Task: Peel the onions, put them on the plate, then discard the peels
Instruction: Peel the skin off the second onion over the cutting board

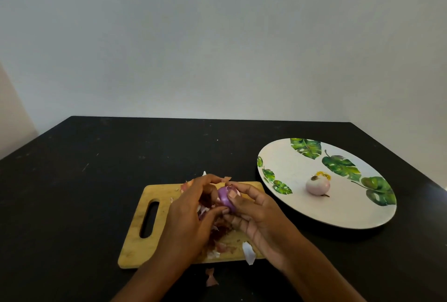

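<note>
Both hands meet above a wooden cutting board (150,229) that lies on a black table (72,180). The left hand (191,214) and the right hand (258,214) are together, their fingers curled round a purple onion (226,196) held between them just over the board. The onion's smooth purple flesh shows on its left side, while a pale scrap of skin clings to its top by the right thumb. Loose peels (217,231), reddish-brown and white, are heaped on the board beneath the hands; a white piece (249,252) hangs over the board's near edge, and a pinkish piece (211,277) lies on the table just in front of the board. The board's handle slot faces left. To the right, apart from the board, stands a round white plate (290,164) printed with green leaves. A second onion (317,185), pale and peeled, rests near the plate's middle, its root end turned upward. A plain light wall (217,35) rises behind the table.
</note>
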`<state>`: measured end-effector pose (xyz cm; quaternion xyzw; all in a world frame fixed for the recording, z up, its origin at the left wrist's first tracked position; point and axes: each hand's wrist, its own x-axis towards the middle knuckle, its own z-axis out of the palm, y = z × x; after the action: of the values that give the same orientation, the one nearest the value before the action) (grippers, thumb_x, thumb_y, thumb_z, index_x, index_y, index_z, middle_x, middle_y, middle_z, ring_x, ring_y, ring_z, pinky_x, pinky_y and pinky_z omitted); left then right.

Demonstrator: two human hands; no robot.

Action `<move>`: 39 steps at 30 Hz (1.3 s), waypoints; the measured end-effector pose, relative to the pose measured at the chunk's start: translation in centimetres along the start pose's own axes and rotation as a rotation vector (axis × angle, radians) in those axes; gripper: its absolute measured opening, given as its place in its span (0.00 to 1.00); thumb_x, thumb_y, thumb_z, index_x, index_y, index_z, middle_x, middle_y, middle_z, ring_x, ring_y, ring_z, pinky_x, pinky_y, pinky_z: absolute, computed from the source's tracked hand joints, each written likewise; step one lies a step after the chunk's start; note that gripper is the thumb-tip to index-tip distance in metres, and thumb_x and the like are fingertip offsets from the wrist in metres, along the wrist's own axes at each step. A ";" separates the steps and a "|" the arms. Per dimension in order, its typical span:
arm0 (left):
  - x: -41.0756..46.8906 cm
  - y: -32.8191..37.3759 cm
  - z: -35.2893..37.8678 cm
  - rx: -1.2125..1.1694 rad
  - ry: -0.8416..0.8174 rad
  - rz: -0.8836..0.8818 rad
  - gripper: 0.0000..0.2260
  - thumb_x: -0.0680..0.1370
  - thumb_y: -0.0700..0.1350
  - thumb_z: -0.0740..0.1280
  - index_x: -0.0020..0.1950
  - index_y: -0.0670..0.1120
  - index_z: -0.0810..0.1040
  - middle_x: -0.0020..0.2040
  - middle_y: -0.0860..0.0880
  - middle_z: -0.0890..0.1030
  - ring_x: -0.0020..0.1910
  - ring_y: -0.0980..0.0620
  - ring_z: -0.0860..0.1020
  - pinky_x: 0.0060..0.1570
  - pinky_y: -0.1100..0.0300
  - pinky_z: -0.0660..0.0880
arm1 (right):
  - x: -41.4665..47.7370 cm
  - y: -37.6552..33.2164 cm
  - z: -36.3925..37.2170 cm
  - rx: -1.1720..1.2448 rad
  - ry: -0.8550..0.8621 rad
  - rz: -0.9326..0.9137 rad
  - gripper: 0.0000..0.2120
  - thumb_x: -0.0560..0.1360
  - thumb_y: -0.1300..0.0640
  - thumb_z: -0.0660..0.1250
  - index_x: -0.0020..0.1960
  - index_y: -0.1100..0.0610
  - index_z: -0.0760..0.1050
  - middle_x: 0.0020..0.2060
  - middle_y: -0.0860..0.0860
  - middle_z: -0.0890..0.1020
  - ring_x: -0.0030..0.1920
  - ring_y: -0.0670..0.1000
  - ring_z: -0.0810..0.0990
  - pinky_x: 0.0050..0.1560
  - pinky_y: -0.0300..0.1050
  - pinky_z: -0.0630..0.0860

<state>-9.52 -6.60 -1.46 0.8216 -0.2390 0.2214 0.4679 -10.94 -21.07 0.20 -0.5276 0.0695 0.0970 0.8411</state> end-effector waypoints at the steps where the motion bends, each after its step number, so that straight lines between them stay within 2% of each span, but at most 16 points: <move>1: 0.0 0.0 0.0 -0.009 -0.015 -0.014 0.22 0.71 0.38 0.73 0.52 0.61 0.69 0.43 0.62 0.76 0.49 0.72 0.75 0.43 0.80 0.69 | 0.0 0.0 0.0 -0.017 -0.008 -0.009 0.13 0.75 0.62 0.68 0.59 0.59 0.77 0.51 0.59 0.84 0.47 0.55 0.85 0.42 0.41 0.80; 7: -0.4 0.0 0.3 -0.031 -0.055 -0.056 0.21 0.72 0.36 0.70 0.51 0.62 0.69 0.44 0.62 0.76 0.49 0.74 0.73 0.43 0.80 0.70 | 0.3 0.2 -0.1 -0.096 0.011 -0.009 0.12 0.76 0.60 0.67 0.59 0.60 0.77 0.51 0.59 0.84 0.47 0.54 0.85 0.43 0.41 0.80; 10: -0.4 0.0 0.3 -0.038 -0.024 -0.033 0.21 0.73 0.36 0.69 0.52 0.62 0.70 0.45 0.62 0.77 0.51 0.70 0.74 0.45 0.78 0.70 | 0.2 0.2 0.0 -0.039 0.011 0.007 0.10 0.76 0.60 0.67 0.56 0.61 0.78 0.48 0.59 0.85 0.45 0.53 0.85 0.41 0.41 0.81; 13: -0.4 -0.2 0.3 -0.045 0.040 -0.010 0.19 0.73 0.35 0.69 0.52 0.59 0.73 0.44 0.59 0.78 0.48 0.65 0.77 0.41 0.76 0.72 | 0.3 0.1 0.1 0.089 0.034 0.041 0.09 0.76 0.60 0.67 0.53 0.63 0.79 0.48 0.61 0.84 0.43 0.54 0.85 0.40 0.42 0.81; 15: -0.1 -0.5 0.1 -0.040 0.097 -0.003 0.13 0.74 0.40 0.69 0.52 0.57 0.75 0.44 0.57 0.79 0.47 0.63 0.78 0.42 0.75 0.73 | 0.4 0.0 0.0 0.108 0.044 0.050 0.10 0.76 0.59 0.67 0.55 0.63 0.78 0.52 0.62 0.83 0.46 0.54 0.85 0.41 0.42 0.81; 17: 0.1 -0.8 -0.1 -0.026 0.132 -0.001 0.08 0.74 0.50 0.64 0.52 0.56 0.76 0.45 0.59 0.79 0.48 0.63 0.77 0.44 0.75 0.72 | 0.4 0.0 -0.1 0.100 0.048 0.050 0.09 0.75 0.59 0.68 0.54 0.62 0.78 0.52 0.61 0.83 0.48 0.55 0.85 0.43 0.43 0.82; 19: 0.2 -0.8 -0.3 -0.029 0.143 0.010 0.09 0.75 0.53 0.60 0.51 0.57 0.77 0.45 0.60 0.79 0.48 0.63 0.77 0.45 0.74 0.72 | 0.4 0.0 -0.1 0.094 0.054 0.051 0.08 0.75 0.60 0.68 0.54 0.61 0.79 0.51 0.60 0.83 0.47 0.55 0.85 0.44 0.44 0.82; 22: 0.2 -0.3 -0.2 -0.039 0.118 0.027 0.11 0.73 0.55 0.63 0.53 0.56 0.77 0.47 0.61 0.79 0.48 0.64 0.78 0.46 0.74 0.73 | 0.4 0.1 -0.1 0.106 0.050 0.052 0.11 0.74 0.61 0.69 0.56 0.61 0.78 0.53 0.60 0.82 0.47 0.54 0.85 0.43 0.44 0.81; 26: -0.3 -0.3 0.3 0.022 0.110 0.034 0.18 0.68 0.49 0.74 0.56 0.54 0.75 0.48 0.66 0.76 0.50 0.73 0.75 0.48 0.81 0.68 | 0.3 0.4 -0.1 0.071 0.048 0.014 0.13 0.74 0.62 0.69 0.58 0.60 0.77 0.51 0.60 0.84 0.48 0.55 0.85 0.43 0.44 0.81; 28: -0.6 -0.4 0.5 0.041 0.136 0.014 0.18 0.68 0.42 0.75 0.54 0.54 0.76 0.47 0.64 0.77 0.50 0.73 0.75 0.48 0.81 0.68 | 0.3 0.6 0.0 0.050 0.062 -0.022 0.13 0.73 0.63 0.70 0.58 0.58 0.77 0.53 0.60 0.83 0.49 0.55 0.85 0.44 0.44 0.82; 30: -0.8 -0.4 0.7 0.057 0.156 0.000 0.19 0.66 0.38 0.75 0.52 0.53 0.76 0.45 0.63 0.77 0.48 0.74 0.75 0.47 0.82 0.67 | 0.3 0.7 0.0 0.048 0.078 -0.052 0.13 0.72 0.64 0.71 0.57 0.58 0.77 0.54 0.60 0.82 0.49 0.56 0.85 0.44 0.45 0.82; 35: -0.6 -0.3 0.8 0.061 0.131 -0.036 0.21 0.67 0.39 0.75 0.52 0.58 0.72 0.42 0.66 0.75 0.47 0.77 0.73 0.45 0.83 0.66 | 0.4 0.8 0.0 0.036 0.083 -0.059 0.15 0.70 0.64 0.71 0.57 0.59 0.77 0.56 0.60 0.81 0.50 0.56 0.85 0.44 0.46 0.82; 37: -0.5 -0.2 0.7 0.050 0.075 -0.045 0.21 0.70 0.40 0.73 0.50 0.62 0.68 0.42 0.65 0.74 0.49 0.76 0.72 0.43 0.82 0.67 | 0.4 0.7 -0.1 0.022 0.084 -0.057 0.16 0.70 0.64 0.72 0.58 0.59 0.77 0.56 0.60 0.80 0.50 0.57 0.85 0.45 0.46 0.82; 39: -0.4 -0.3 0.7 0.035 0.012 -0.050 0.20 0.71 0.41 0.72 0.49 0.62 0.67 0.43 0.63 0.75 0.50 0.74 0.73 0.43 0.80 0.68 | 0.3 0.7 -0.1 0.013 0.078 -0.043 0.16 0.70 0.64 0.71 0.58 0.59 0.77 0.56 0.61 0.80 0.50 0.57 0.85 0.44 0.46 0.82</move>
<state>-9.53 -7.00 -2.22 0.8339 -0.2118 0.2188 0.4603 -10.77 -20.88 -0.52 -0.5270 0.0917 0.0578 0.8429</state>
